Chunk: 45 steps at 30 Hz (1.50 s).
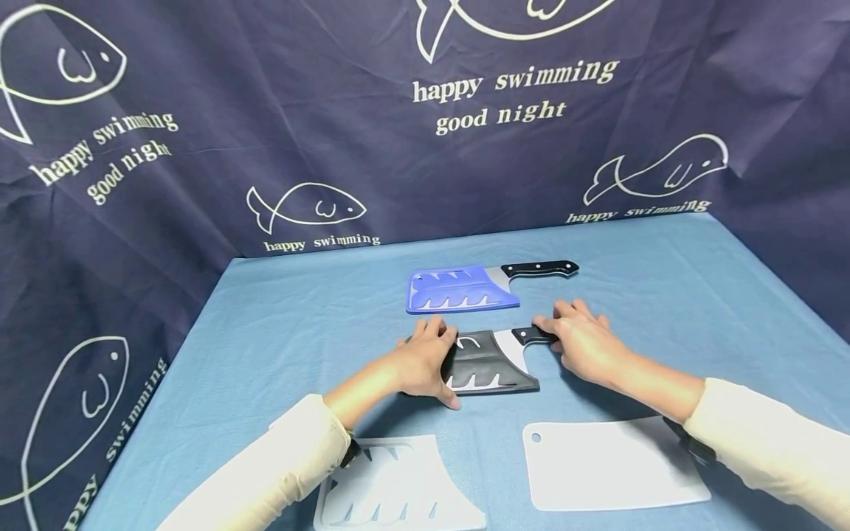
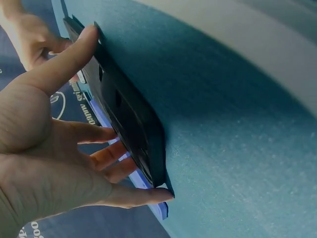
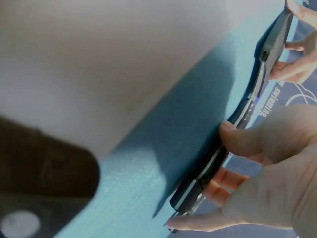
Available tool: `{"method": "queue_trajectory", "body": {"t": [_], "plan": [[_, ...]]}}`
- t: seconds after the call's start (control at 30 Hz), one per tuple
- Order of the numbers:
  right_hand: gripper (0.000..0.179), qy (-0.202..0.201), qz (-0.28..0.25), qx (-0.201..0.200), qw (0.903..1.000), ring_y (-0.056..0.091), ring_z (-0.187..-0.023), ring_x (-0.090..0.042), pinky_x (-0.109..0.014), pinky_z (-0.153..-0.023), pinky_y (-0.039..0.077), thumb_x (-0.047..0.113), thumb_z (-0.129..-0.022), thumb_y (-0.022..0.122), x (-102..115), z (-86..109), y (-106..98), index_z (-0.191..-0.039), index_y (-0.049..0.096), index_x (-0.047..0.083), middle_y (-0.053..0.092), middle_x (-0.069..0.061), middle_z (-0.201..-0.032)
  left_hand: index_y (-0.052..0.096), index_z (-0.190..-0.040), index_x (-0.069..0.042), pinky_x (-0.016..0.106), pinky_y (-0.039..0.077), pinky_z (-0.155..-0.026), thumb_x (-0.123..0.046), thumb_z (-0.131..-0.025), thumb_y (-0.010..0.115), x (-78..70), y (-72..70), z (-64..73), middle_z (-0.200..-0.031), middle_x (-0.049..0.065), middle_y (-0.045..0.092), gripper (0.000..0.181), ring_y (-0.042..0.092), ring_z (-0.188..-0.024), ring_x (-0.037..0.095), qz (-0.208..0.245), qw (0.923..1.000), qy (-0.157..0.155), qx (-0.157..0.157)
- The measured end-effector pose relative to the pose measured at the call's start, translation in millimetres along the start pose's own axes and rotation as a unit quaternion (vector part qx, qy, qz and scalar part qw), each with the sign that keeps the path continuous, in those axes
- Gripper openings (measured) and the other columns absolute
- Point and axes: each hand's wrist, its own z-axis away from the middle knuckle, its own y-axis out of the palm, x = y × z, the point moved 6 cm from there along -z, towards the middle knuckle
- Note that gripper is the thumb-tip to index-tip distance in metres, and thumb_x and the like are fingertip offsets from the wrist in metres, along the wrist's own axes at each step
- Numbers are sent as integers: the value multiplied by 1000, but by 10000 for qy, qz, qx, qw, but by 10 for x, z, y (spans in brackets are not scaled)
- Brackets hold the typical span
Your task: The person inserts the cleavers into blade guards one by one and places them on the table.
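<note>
A cleaver in a black blade sheath (image 1: 488, 358) lies in the middle of the blue cloth, its bare blade heel (image 1: 510, 346) showing beside the handle. My left hand (image 1: 421, 363) grips the sheath's left end, thumb on the near edge and fingers at the far side, as the left wrist view also shows. My right hand (image 1: 587, 345) holds the black handle (image 3: 210, 166), thumb on one side and fingers on the other. Behind them lies a second cleaver with a black riveted handle (image 1: 541, 268) and a blue sheath (image 1: 454, 289).
Nearer the front, a white sheath (image 1: 398, 483) lies under the left forearm. A bare white cleaver blade (image 1: 604, 468) with a corner hole lies at front right, its right end partly hidden by the right sleeve. A dark fish-print curtain (image 1: 398, 147) hangs behind the table.
</note>
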Motion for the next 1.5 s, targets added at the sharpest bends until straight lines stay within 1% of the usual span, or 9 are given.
{"method": "queue_trajectory", "body": {"t": [0.23, 0.43, 0.57, 0.77, 0.93, 1.07, 1.2, 1.3, 1.5], "plan": [[52, -53, -118, -84, 9999, 42, -90, -29, -47, -65, 34, -7, -75, 69, 18, 38, -57, -125, 64, 6, 50, -8, -96, 34, -147, -10, 59, 37, -94, -45, -57, 90, 30, -15, 47, -142, 8, 31, 112, 29, -129, 28, 182, 9996, -82, -179], [50, -88, -71, -164, 9998, 43, -90, -28, -44, -66, 33, -5, -76, 70, 10, 96, -114, -124, 64, 5, 51, -8, -97, 30, -151, -10, 64, 30, -100, -45, -59, 89, 78, -25, 98, -149, 8, 26, 115, 25, -134, 29, 322, 9991, -156, -232], [46, -83, 29, -203, 9998, 45, -93, -30, -46, -67, 34, -1, -78, 71, -22, 177, -177, -124, 64, 5, 53, -9, -101, 29, -151, -9, 68, 26, -101, -44, -61, 88, 123, -34, 183, -150, 10, 27, 113, 25, -135, 31, 478, 9982, -113, -353], [43, -235, 159, -352, 9990, 49, -92, -30, -52, -69, 39, 4, -78, 75, -110, 360, -274, -120, 66, 5, 55, -9, -100, 32, -149, -7, 67, 30, -96, -43, -64, 87, 248, -18, 391, -145, 11, 33, 107, 30, -131, 31, 634, 9957, -48, -675], [45, -535, 176, -596, 9966, 51, -85, -26, -44, -62, 40, 4, -72, 80, -204, 562, -277, -115, 69, 5, 56, -6, -95, 30, -151, -8, 62, 33, -95, -45, -69, 83, 338, 36, 613, -145, 10, 34, 104, 33, -129, 29, 703, 9947, -173, -727], [46, -655, 196, -693, 9953, 51, -81, -22, -38, -59, 40, 4, -68, 83, -277, 728, -257, -112, 70, 7, 55, -2, -93, 30, -151, -7, 62, 34, -94, -44, -73, 81, 351, 96, 781, -145, 10, 35, 100, 34, -129, 29, 800, 9940, -148, -726], [49, -525, 156, -585, 9968, 52, -84, -23, -41, -60, 42, 4, -67, 84, -361, 880, -249, -113, 69, 9, 55, -1, -94, 33, -149, -6, 63, 35, -93, -46, -73, 79, 350, 156, 937, -141, 10, 37, 97, 36, -127, 29, 834, 9931, -51, -825], [50, -332, 123, -513, 9981, 54, -90, -27, -46, -62, 44, 5, -67, 83, -442, 989, -267, -115, 68, 8, 56, -4, -98, 35, -148, -5, 64, 36, -92, -47, -73, 79, 350, 190, 1047, -140, 10, 39, 96, 37, -127, 29, 814, 9926, 10, -900], [52, -145, 191, -623, 9978, 55, -92, -29, -46, -68, 45, 3, -64, 84, -593, 1164, -327, -114, 69, 8, 57, -7, -102, 36, -147, -6, 63, 35, -91, -47, -71, 79, 357, 220, 1212, -141, 9, 38, 97, 36, -127, 28, 872, 9925, 40, -854]]}}
